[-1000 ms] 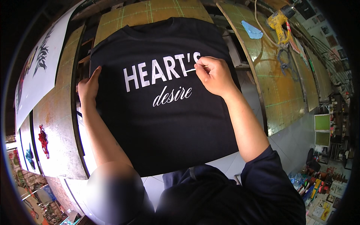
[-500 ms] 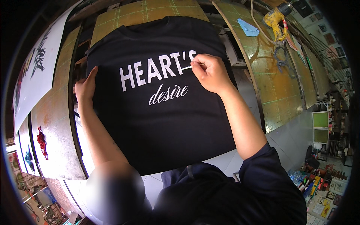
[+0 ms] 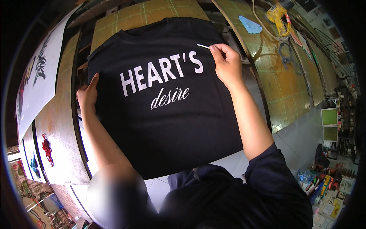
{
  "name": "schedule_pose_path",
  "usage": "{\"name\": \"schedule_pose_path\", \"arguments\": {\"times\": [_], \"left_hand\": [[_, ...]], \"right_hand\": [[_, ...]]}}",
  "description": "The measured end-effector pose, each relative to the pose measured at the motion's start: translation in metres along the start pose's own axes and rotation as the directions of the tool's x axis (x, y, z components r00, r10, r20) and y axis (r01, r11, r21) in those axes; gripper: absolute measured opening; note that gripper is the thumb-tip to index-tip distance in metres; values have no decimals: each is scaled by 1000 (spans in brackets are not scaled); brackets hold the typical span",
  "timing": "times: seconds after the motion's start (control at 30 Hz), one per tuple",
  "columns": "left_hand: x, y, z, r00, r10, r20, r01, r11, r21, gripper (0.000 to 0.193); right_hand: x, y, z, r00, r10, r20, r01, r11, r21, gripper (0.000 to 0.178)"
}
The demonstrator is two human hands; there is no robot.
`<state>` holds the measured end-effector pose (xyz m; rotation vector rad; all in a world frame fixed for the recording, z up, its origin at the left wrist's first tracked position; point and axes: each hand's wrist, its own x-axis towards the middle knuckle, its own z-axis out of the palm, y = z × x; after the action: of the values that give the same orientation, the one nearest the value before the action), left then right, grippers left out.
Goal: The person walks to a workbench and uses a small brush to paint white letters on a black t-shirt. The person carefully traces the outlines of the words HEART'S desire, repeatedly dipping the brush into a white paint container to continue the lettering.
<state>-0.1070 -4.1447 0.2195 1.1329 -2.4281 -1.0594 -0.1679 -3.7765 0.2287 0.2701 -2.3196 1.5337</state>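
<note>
A black T-shirt (image 3: pixel 164 133) with white lettering across its chest lies spread over a board, its collar at the far end. My left hand (image 3: pixel 87 93) grips the shirt's left edge; the thumb rests on top, and the fingers beneath are hidden. Over the right shoulder area of the shirt, my right hand (image 3: pixel 228 65) pinches a thin white stick (image 3: pixel 203 46) between thumb and fingers. The stick's free end points left, above the last letter of the upper line.
Yellowish boards (image 3: pixel 284 103) stand in a row on the right, bearing a light blue scrap (image 3: pixel 250 25) and a yellow heat gun (image 3: pixel 278 19) with its cord. To the left are a printed white sheet (image 3: pixel 49 49) and a board with a red smear (image 3: pixel 47 150).
My right hand has lifted away from the lettering, up and to the right, with the stick still pinched, uncovering the last letter. The left hand keeps its grip.
</note>
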Motion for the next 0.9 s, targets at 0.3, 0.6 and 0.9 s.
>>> {"name": "schedule_pose_path", "arguments": {"times": [0.3, 0.6, 0.9], "left_hand": [[0, -4, -4, 1000, 14, 18, -15, 999, 47, 65], [7, -8, 2, 1000, 1, 12, 0, 1000, -15, 66], [-3, 2, -1, 1000, -15, 3, 15, 1000, -7, 67]], "right_hand": [[-3, -2, 4, 998, -65, -5, 65, 998, 22, 11], [2, 1, -7, 979, -128, 158, 139, 988, -65, 5], [1, -4, -15, 967, -96, 237, 130, 983, -133, 3]]}}
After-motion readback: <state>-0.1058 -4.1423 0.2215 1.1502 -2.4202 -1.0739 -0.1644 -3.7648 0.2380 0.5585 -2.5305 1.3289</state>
